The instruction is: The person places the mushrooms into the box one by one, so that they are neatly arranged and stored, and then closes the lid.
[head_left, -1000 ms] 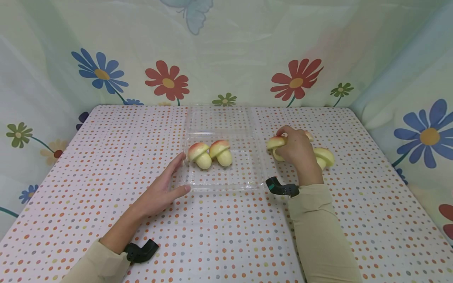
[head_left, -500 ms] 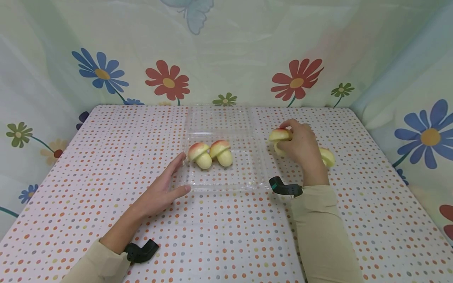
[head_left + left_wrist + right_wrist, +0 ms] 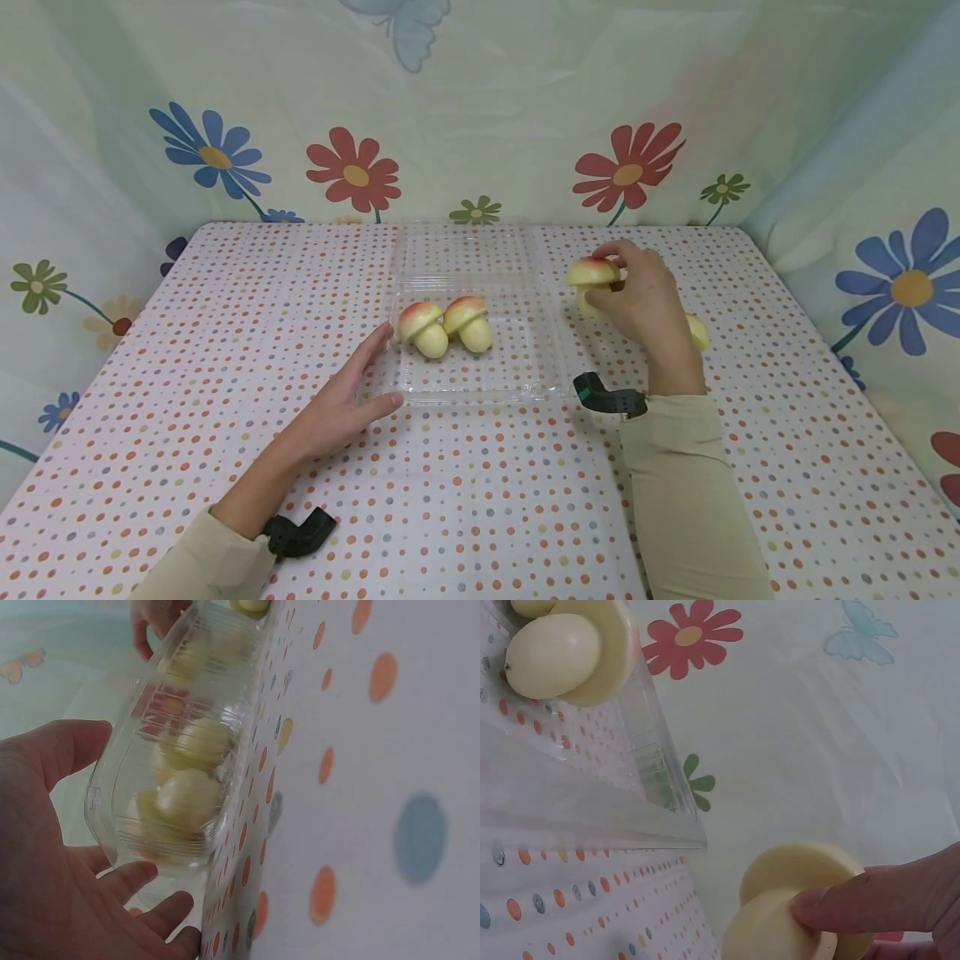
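Observation:
My right hand pinches a mushroom-shaped piece, with a yellow and reddish cap and a pale stem, to the right of a clear plastic clamshell box. In the right wrist view, the thumb presses against the stem of the held mushroom. The box lies with its lid folded back. Two similar mushrooms, a left one and a right one, lie tilted in its base. My left hand rests at the box's left end, thumb and fingers spread around the corner.
Another mushroom lies on the dotted tablecloth, partly hidden behind the right wrist. A flowered curtain stands behind the table and along both sides. Each wrist wears a black camera mount, such as the right one.
My right hand has gripped one mushroom, raised it off the tablecloth and brought it more upright, moving slightly right and away. My left hand and the box have stayed still.

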{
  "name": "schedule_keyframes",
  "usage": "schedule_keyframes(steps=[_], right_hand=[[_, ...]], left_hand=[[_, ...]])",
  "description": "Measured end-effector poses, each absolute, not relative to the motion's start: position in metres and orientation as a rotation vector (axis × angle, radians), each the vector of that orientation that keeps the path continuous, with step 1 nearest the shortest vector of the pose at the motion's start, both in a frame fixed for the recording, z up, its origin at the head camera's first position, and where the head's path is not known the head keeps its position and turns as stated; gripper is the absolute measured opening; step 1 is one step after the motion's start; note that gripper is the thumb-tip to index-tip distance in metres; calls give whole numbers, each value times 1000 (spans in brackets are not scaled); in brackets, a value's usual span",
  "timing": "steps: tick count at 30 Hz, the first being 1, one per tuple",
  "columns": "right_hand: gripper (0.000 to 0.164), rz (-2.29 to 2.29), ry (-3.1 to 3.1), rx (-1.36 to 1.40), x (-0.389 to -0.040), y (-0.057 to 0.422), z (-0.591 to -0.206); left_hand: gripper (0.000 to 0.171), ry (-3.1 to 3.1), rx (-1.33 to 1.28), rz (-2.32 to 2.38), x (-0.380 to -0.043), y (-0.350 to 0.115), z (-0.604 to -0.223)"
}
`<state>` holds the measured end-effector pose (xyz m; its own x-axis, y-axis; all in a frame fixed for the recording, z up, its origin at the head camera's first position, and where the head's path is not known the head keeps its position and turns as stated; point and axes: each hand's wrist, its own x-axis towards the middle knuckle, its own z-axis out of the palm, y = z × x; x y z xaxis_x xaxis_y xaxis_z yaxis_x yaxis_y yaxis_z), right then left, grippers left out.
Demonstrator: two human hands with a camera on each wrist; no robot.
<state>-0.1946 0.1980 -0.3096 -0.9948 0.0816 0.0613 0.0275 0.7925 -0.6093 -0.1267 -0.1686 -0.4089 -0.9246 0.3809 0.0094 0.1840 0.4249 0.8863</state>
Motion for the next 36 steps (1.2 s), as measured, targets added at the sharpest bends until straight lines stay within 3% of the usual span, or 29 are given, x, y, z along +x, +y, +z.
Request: schedule_keyframes(steps=[36], right_hand=[[50, 941, -2916, 221, -185, 168, -297]], left_hand=[[90, 2478, 505, 1511, -128, -169, -409]])
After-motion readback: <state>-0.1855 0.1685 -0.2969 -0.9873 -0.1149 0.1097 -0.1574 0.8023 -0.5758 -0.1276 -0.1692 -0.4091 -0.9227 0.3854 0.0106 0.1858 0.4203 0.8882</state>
